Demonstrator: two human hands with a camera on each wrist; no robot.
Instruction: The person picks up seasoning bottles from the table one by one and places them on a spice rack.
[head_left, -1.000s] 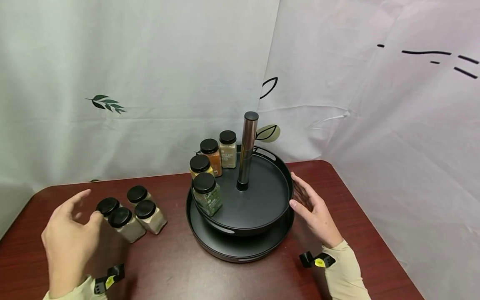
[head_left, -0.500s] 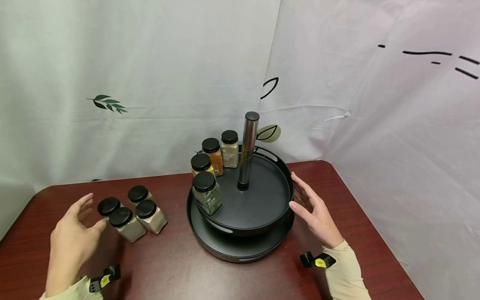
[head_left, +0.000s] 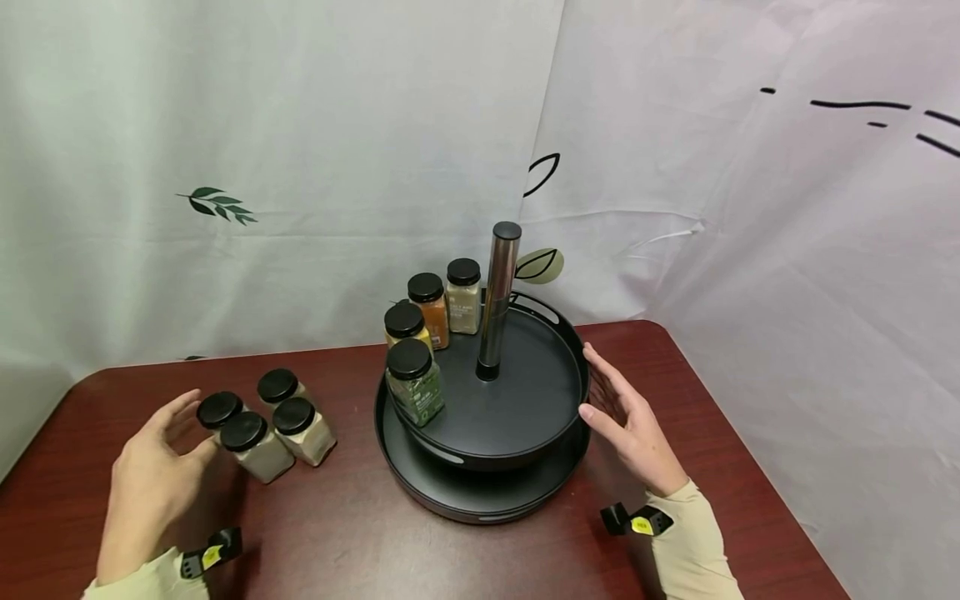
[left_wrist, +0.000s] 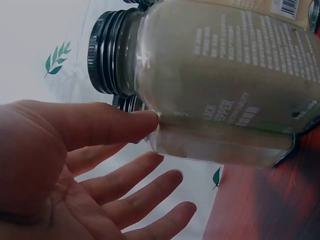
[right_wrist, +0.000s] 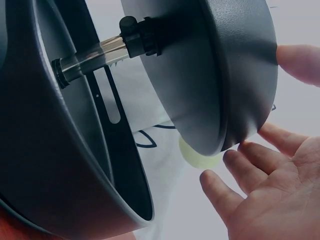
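Observation:
My left hand (head_left: pixel 153 483) reaches toward a cluster of black-lidded spice jars at the table's left. Thumb and fingers are spread beside the back-left jar (head_left: pixel 220 409). The left wrist view has the thumb tip overlapping the edge of a pepper jar (left_wrist: pixel 210 75); whether it touches is unclear. A front jar (head_left: pixel 264 457) and a pale jar (head_left: pixel 313 438) stand close by. At the right, my right hand (head_left: pixel 633 429) rests with extended fingers against the rim of the upper tray (right_wrist: pixel 245 65) of a black two-tier turntable. Thumb and fingertips meet its outer wall.
Along the upper tray's left side stand several jars, including a green herb jar (head_left: pixel 420 396) and an orange spice jar (head_left: pixel 433 321). A metal post (head_left: pixel 495 308) rises from the tray's middle. The lower tray (head_left: pixel 480 508) sits on the table (head_left: pixel 337 542). A white curtain (head_left: pixel 337 125) hangs behind.
My left hand has moved right and closer to the jar cluster, its fingers now beside the back-left jar. The right hand stays at the tray's rim. The jars have not moved.

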